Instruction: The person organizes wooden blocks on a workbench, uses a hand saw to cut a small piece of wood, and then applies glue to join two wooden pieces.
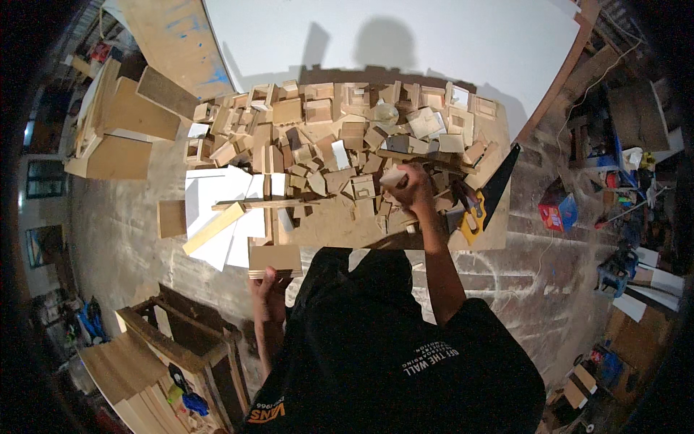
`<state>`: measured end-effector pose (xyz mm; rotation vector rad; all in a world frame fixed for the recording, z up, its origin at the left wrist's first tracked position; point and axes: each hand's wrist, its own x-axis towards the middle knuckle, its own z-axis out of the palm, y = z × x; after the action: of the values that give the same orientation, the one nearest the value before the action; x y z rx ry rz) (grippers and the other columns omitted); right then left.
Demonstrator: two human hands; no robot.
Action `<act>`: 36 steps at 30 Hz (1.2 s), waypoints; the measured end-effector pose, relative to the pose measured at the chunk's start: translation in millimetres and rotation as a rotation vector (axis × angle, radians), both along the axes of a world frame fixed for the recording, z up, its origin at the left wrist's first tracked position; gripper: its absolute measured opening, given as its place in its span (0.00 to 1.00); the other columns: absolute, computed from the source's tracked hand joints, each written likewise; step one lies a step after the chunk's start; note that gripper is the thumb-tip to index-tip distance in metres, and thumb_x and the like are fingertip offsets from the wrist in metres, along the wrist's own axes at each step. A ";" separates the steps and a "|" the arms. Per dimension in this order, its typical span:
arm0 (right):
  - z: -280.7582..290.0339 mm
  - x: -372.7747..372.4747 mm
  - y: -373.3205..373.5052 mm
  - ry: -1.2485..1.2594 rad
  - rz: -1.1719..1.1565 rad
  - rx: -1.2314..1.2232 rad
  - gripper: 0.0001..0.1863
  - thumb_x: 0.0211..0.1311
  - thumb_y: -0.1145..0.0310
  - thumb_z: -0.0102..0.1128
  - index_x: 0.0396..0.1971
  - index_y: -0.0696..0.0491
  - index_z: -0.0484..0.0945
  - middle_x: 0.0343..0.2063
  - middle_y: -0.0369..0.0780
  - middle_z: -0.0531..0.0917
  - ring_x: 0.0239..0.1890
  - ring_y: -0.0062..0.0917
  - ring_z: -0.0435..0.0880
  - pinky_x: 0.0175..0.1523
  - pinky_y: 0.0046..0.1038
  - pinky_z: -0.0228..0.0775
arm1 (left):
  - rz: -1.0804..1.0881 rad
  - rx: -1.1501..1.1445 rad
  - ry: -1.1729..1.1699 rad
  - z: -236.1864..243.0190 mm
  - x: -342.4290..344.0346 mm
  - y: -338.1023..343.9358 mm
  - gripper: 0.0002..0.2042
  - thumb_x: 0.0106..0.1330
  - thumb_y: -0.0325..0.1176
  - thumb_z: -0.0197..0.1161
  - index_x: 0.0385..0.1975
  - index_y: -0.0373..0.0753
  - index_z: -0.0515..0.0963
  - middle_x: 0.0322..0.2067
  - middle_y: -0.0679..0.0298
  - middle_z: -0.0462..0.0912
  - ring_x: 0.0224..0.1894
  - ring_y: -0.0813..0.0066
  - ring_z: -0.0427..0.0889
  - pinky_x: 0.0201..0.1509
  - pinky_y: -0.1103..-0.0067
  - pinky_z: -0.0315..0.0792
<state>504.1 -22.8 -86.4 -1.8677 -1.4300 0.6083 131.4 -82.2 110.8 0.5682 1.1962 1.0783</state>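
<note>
My left hand (268,295) is closed around a short stack of flat rectangular wood pieces (275,258), held off the near left side of the worktable (347,230). Over the middle right of the table, my right hand (416,192) grips a small pale wood block (392,177) between thumb and fingers. Many wood offcuts (315,182) lie loosely around that hand. Small open wooden boxes (318,111) line the far side. A handsaw (499,189) with a yellow handle lies along the right edge, to the right of my right forearm.
White sheets (204,199) with a wood strip (215,228) on top jut past the table's left edge. A round clear dish (385,113) sits among the boxes. Behind stands a large white panel (289,36). Wooden cabinets (130,130) flank the left; a red box (555,214) is on the right floor.
</note>
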 end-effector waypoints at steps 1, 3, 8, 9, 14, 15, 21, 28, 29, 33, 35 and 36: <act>7.6 3.1 -5.6 0.106 -0.052 0.073 0.29 0.43 0.56 0.76 0.44 0.56 0.81 0.38 0.45 0.83 0.41 0.34 0.83 0.45 0.34 0.76 | 0.004 -0.008 -0.008 1.0 5.1 -3.3 0.38 0.56 0.44 0.73 0.64 0.35 0.63 0.49 0.59 0.76 0.49 0.65 0.79 0.51 0.69 0.76; 21.6 5.1 -13.0 0.448 -0.107 -0.037 0.24 0.51 0.60 0.73 0.47 0.56 0.80 0.40 0.41 0.83 0.43 0.27 0.83 0.47 0.27 0.75 | -0.047 0.000 -0.003 0.0 10.8 -6.1 0.39 0.55 0.44 0.74 0.64 0.34 0.63 0.50 0.58 0.75 0.51 0.64 0.79 0.55 0.68 0.75; 54.1 -2.8 -35.8 1.407 -0.044 0.027 0.22 0.67 0.61 0.59 0.57 0.54 0.73 0.50 0.41 0.81 0.50 0.33 0.81 0.53 0.35 0.76 | -0.115 0.007 -0.017 8.0 47.0 -0.9 0.39 0.54 0.43 0.74 0.63 0.34 0.63 0.51 0.56 0.74 0.52 0.63 0.77 0.58 0.66 0.73; 78.9 -9.7 -39.2 1.540 0.018 0.081 0.22 0.68 0.61 0.57 0.58 0.54 0.72 0.52 0.42 0.80 0.51 0.34 0.81 0.53 0.37 0.76 | -0.143 0.020 -0.008 12.1 55.5 1.3 0.40 0.54 0.45 0.74 0.64 0.34 0.62 0.53 0.56 0.73 0.55 0.62 0.76 0.59 0.65 0.72; 113.3 -23.0 -53.2 1.653 0.112 0.050 0.26 0.62 0.60 0.65 0.55 0.58 0.71 0.49 0.38 0.79 0.52 0.28 0.79 0.55 0.36 0.76 | -0.248 0.032 0.004 12.4 84.5 14.5 0.42 0.54 0.46 0.74 0.66 0.36 0.60 0.59 0.55 0.69 0.61 0.58 0.71 0.64 0.61 0.67; 110.6 -21.4 -57.0 1.668 0.101 0.075 0.26 0.63 0.59 0.65 0.55 0.58 0.71 0.49 0.39 0.79 0.52 0.29 0.79 0.55 0.37 0.75 | -0.242 0.030 -0.009 12.1 88.7 16.5 0.43 0.54 0.46 0.74 0.66 0.36 0.59 0.59 0.55 0.69 0.61 0.58 0.71 0.65 0.60 0.66; 131.2 -19.6 -75.9 1.726 0.132 0.194 0.27 0.65 0.56 0.61 0.56 0.60 0.71 0.53 0.43 0.77 0.54 0.33 0.78 0.57 0.40 0.73 | -0.210 0.029 -0.039 12.2 94.7 18.3 0.41 0.57 0.45 0.72 0.67 0.38 0.57 0.63 0.53 0.66 0.64 0.56 0.68 0.66 0.58 0.66; 196.5 -18.1 -55.6 1.351 0.279 0.138 0.33 0.57 0.60 0.71 0.58 0.61 0.70 0.50 0.43 0.78 0.51 0.30 0.79 0.59 0.33 0.71 | -0.180 0.084 -0.137 33.5 129.0 30.2 0.32 0.60 0.40 0.71 0.60 0.32 0.66 0.49 0.56 0.77 0.52 0.64 0.79 0.57 0.67 0.74; 203.8 -17.2 -53.8 1.277 0.282 0.147 0.34 0.56 0.60 0.72 0.58 0.61 0.70 0.50 0.42 0.78 0.51 0.29 0.79 0.59 0.33 0.71 | -0.229 0.137 -0.069 34.6 130.4 32.9 0.33 0.59 0.41 0.72 0.60 0.31 0.66 0.48 0.57 0.78 0.52 0.65 0.78 0.57 0.68 0.73; 231.5 -13.4 -52.0 1.098 0.329 0.113 0.36 0.53 0.63 0.75 0.59 0.60 0.70 0.50 0.42 0.78 0.51 0.24 0.78 0.58 0.28 0.71 | -0.316 0.285 0.051 48.6 143.9 38.5 0.39 0.52 0.46 0.77 0.59 0.30 0.66 0.48 0.58 0.78 0.50 0.71 0.78 0.56 0.74 0.72; 236.9 -9.9 -51.4 1.011 0.370 0.086 0.35 0.53 0.64 0.75 0.59 0.60 0.70 0.51 0.41 0.78 0.52 0.24 0.78 0.57 0.28 0.71 | -0.344 0.317 0.047 56.5 150.7 41.1 0.41 0.50 0.47 0.78 0.59 0.30 0.67 0.47 0.59 0.78 0.49 0.71 0.78 0.56 0.74 0.72; 237.1 -11.4 -52.4 1.050 0.348 0.108 0.36 0.52 0.64 0.75 0.59 0.60 0.70 0.50 0.41 0.79 0.51 0.24 0.78 0.57 0.28 0.71 | -0.348 0.325 0.042 57.6 152.7 41.7 0.40 0.51 0.47 0.78 0.59 0.30 0.67 0.47 0.59 0.78 0.49 0.71 0.78 0.56 0.74 0.72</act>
<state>492.7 -75.2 150.7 -0.9065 -1.0008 1.3796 284.2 -40.5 168.3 1.0152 0.9175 0.9667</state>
